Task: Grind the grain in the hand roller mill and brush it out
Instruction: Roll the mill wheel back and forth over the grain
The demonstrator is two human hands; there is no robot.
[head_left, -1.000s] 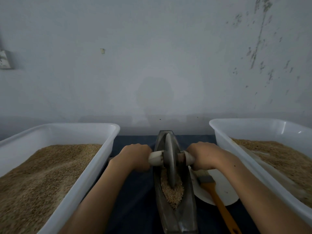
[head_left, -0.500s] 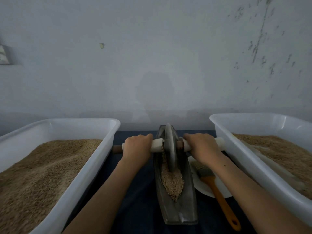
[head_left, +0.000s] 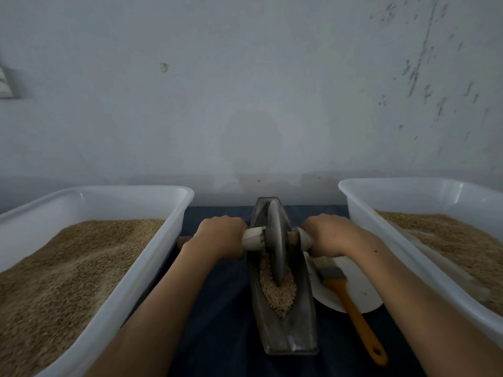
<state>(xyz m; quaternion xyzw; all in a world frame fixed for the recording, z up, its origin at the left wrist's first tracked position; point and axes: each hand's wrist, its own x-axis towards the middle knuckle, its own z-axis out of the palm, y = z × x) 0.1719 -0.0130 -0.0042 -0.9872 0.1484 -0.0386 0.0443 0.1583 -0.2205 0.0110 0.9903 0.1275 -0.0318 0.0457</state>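
A boat-shaped metal trough (head_left: 285, 333) lies lengthwise on the dark cloth between my arms. A metal grinding wheel (head_left: 275, 240) stands upright in it, in the far half of the trough, on a pale wooden axle. My left hand (head_left: 219, 236) grips the axle's left handle (head_left: 253, 238). My right hand (head_left: 328, 235) grips the right handle. Tan grain (head_left: 277, 292) is heaped in the trough just in front of the wheel. A brush with an orange handle (head_left: 351, 303) rests on a white plate (head_left: 362, 292) right of the trough.
A white tub (head_left: 152, 257) full of grain stands at the left. Another white tub (head_left: 381, 240) with grain stands at the right, close to my right forearm. A grey wall rises directly behind the table.
Both hands rolled the wheel away from me along the trough toward its far end; between the last two frames it sits slightly nearer again. The grain heap is more exposed than at first.
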